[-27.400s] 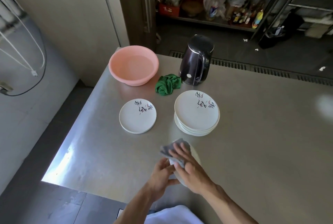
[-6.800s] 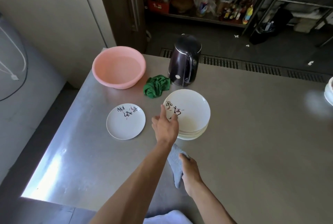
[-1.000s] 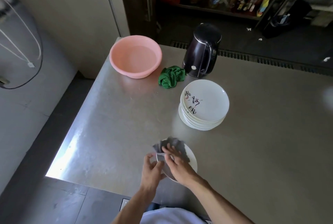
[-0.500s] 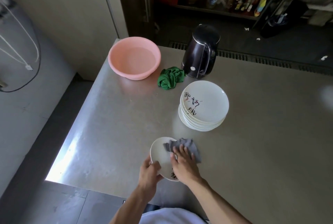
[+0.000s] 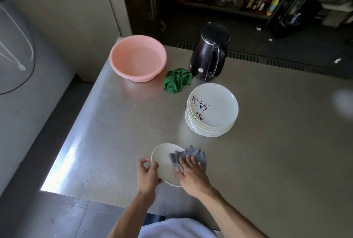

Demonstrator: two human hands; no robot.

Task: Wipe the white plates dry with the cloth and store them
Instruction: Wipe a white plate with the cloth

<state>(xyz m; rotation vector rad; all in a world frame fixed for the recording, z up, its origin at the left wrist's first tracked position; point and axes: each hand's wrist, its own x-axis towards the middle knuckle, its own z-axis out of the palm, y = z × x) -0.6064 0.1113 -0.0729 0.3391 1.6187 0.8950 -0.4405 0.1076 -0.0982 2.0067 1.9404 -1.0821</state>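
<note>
A small white plate (image 5: 163,163) is held over the near part of the steel table. My left hand (image 5: 148,173) grips its left rim, thumb on top and fingers under. My right hand (image 5: 191,175) presses a grey cloth (image 5: 192,156) flat onto the plate's right half with straight fingers. A stack of several white plates (image 5: 213,108) with black brush lettering stands further back on the right, apart from both hands.
A pink basin (image 5: 137,60) with water sits at the table's far left corner. A crumpled green cloth (image 5: 176,80) lies beside a black electric kettle (image 5: 209,58). The steel table (image 5: 277,142) ends just left of my left hand and along the near edge.
The plate has tipped flatter so its white face shows. My right hand and the grey cloth have slid to the plate's right side. My left hand has stayed on the left rim.
</note>
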